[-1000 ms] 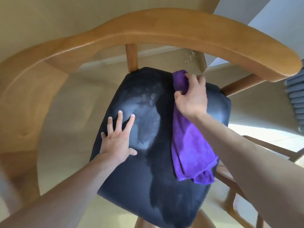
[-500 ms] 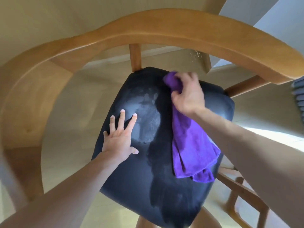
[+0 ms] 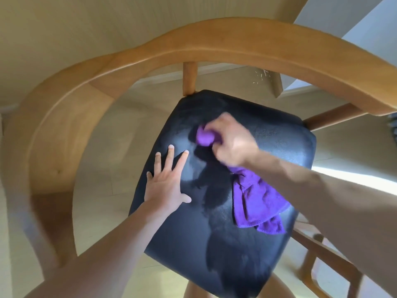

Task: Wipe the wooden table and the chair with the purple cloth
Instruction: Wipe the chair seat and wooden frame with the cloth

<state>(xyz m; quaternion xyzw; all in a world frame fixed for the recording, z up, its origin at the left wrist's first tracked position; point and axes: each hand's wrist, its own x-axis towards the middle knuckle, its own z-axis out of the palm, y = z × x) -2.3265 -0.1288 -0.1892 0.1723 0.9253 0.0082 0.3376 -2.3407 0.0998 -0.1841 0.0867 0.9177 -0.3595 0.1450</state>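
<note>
Purple cloth [image 3: 255, 203] in right hand [image 3: 232, 145]

Head cam, steep downward, close.

Left hand [image 3: 166, 186] laid flat, palm down, fingers straight and spread, thumb out to the side, bare forearm running back toward the lower left. Right hand [image 3: 231, 145] blurred, knuckles up, fingers curled round a bunched fold of purple cloth [image 3: 255, 203], bare forearm stretching across from the lower right. Both hands near each other, not touching
</note>
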